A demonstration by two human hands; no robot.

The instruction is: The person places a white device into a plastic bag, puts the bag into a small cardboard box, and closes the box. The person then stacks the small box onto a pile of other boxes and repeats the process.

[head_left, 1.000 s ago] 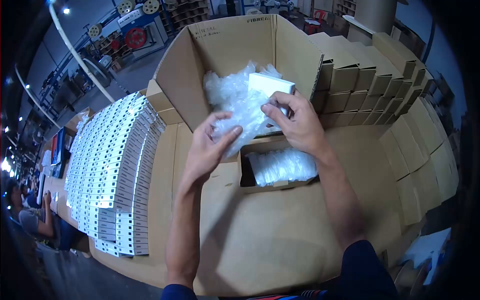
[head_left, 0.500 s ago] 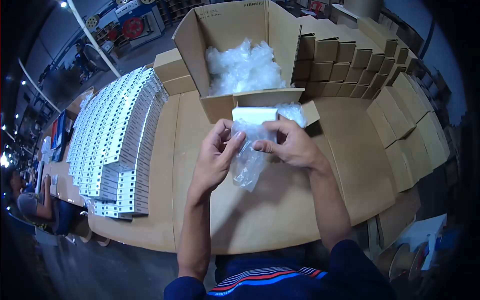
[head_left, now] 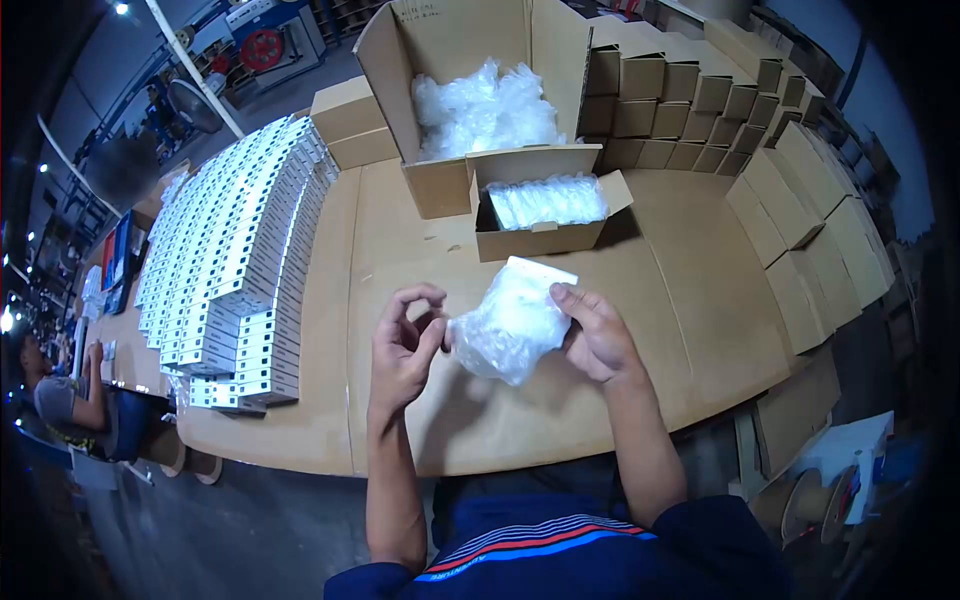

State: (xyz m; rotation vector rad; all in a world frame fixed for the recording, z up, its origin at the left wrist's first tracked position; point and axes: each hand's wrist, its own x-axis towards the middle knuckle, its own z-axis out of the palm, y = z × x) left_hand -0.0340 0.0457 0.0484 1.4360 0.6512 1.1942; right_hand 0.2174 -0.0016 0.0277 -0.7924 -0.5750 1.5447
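A white box (head_left: 541, 271) sits mostly inside a clear plastic bag (head_left: 500, 335), with one white end showing at the top. My right hand (head_left: 600, 335) is closed on the bagged box from its right side, thumb over the front. At the bag's left edge is my left hand (head_left: 405, 345), its fingers loosely curled and thumb apart from the index finger. Just beyond the hands stands a small open carton (head_left: 540, 243), holding a row of bagged items (head_left: 550, 203).
A large open carton (head_left: 435, 190) of clear plastic bags (head_left: 485, 110) stands behind. Stacked white boxes (head_left: 235, 250) fill the table's left side. Brown cartons (head_left: 690, 95) are piled at the back right, with more cartons (head_left: 820, 240) at the right edge. A person (head_left: 75, 395) sits far left.
The bag and box have come down and toward me, and the box now lies mostly inside the bag. My left hand has moved outward to the left. The small carton's contents are now uncovered.
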